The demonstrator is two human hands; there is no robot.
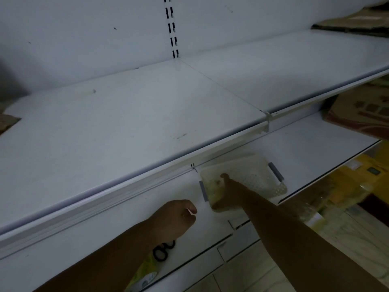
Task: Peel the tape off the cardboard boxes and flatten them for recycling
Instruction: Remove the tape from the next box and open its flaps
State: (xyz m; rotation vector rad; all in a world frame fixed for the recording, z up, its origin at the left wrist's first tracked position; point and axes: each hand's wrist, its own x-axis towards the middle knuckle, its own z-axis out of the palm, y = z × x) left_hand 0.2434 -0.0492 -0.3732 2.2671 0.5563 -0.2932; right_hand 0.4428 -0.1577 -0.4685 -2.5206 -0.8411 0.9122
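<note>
My left hand (179, 216) hovers over the lower white shelf (105, 245), fingers curled, pinching a small white scrap (190, 211) that looks like tape. My right hand (223, 192) reaches into the near left corner of a cream perforated basket (259, 175) on the same shelf. Its thumb points up and its fingers are down inside, so I cannot make out its grip. Pale yellowish bits lie in the basket by that hand. Flat cardboard (353, 22) lies on the upper shelf at the far right, and a printed cardboard box (357, 116) sits on the lower shelf at the right.
Black-handled scissors (164, 249) lie on the lower shelf under my left wrist, beside a yellow-green packet (145, 275). The wide upper shelf (136, 114) overhangs the lower one. More cardboard (6, 123) shows at the left edge. Yellow packages (357, 178) stand on the floor at the right.
</note>
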